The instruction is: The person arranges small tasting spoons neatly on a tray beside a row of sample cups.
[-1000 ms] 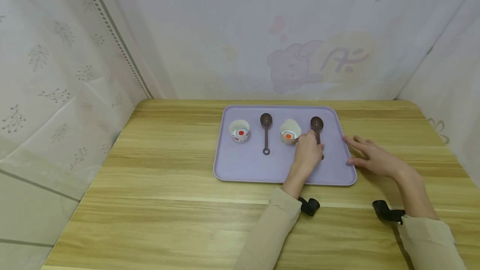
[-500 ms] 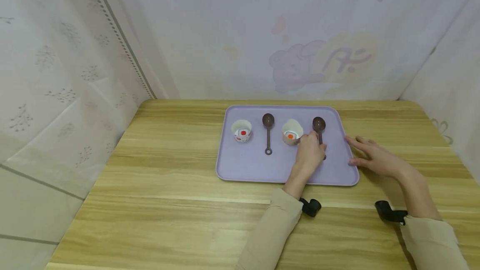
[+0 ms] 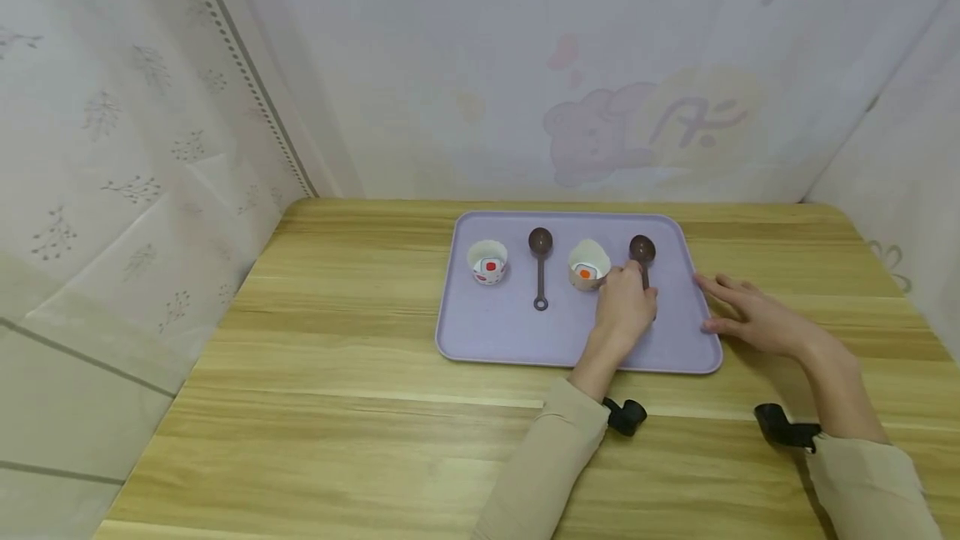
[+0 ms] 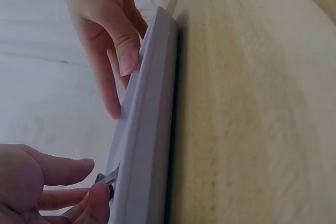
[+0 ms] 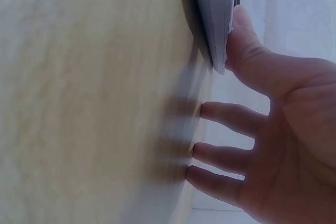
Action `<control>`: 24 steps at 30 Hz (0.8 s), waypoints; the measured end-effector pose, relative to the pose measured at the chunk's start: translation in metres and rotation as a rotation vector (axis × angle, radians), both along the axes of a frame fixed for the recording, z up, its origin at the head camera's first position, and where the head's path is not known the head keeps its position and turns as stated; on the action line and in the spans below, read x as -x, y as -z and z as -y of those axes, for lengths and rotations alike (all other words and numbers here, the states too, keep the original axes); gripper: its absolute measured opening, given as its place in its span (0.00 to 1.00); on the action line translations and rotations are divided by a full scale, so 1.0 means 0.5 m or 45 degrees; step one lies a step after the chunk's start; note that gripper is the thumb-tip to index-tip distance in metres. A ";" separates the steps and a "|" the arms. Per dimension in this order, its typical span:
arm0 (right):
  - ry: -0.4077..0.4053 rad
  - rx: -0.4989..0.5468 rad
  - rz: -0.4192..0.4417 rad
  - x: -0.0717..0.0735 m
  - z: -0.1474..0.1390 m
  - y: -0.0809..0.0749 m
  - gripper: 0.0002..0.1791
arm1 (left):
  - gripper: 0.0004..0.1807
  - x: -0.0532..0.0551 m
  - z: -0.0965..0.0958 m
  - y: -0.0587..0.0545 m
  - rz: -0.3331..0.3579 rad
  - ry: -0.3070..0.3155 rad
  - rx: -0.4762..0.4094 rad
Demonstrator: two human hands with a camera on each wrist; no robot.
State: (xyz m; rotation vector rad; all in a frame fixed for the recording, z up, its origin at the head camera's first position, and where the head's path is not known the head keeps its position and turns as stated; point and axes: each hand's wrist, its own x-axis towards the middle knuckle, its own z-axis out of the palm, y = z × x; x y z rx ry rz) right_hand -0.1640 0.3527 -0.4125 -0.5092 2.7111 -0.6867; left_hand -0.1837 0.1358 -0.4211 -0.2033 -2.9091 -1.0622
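Note:
On the lavender tray [image 3: 517,344] lie two brown measuring spoons, one left of centre [image 3: 540,242] and one at the right [image 3: 642,249]. My left hand [image 3: 622,307] reaches over the right spoon's handle, with thumb and fingers either side of it. The left wrist view shows its thumb [image 4: 68,170] apart from the fingers, close by the spoon. My right hand [image 3: 757,319] rests at the tray's right edge, fingers spread. In the right wrist view its thumb [image 5: 247,43] is at the tray rim [image 5: 218,24]. Part of the right spoon's handle is hidden.
Two paper baking cups stand on the tray, each with a small printed piece inside: a white patterned cup [image 3: 488,265] at the left, a second cup [image 3: 588,265] just beside my left hand. The wooden table [image 3: 337,373] extends leftward, with curtains behind and beside it.
The whole scene shifts slightly right in the head view. Both hands, the spoons and the cups keep nearly the same places relative to the tray.

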 end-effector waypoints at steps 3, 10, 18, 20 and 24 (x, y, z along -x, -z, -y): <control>-0.003 0.008 -0.003 0.000 0.000 0.000 0.45 | 0.14 -0.002 0.001 -0.005 -0.013 0.009 0.010; 0.008 0.033 0.016 0.000 0.000 -0.002 0.44 | 0.19 -0.012 0.001 -0.023 -0.079 0.041 0.083; 0.018 0.001 0.028 -0.003 -0.001 -0.003 0.44 | 0.20 -0.020 0.006 -0.035 -0.075 0.075 0.112; 0.017 -0.007 0.033 -0.003 0.000 -0.004 0.44 | 0.19 -0.021 0.008 -0.038 -0.073 0.076 0.111; 0.026 -0.015 0.042 -0.003 0.002 -0.004 0.44 | 0.19 -0.021 0.012 -0.044 -0.087 0.087 0.109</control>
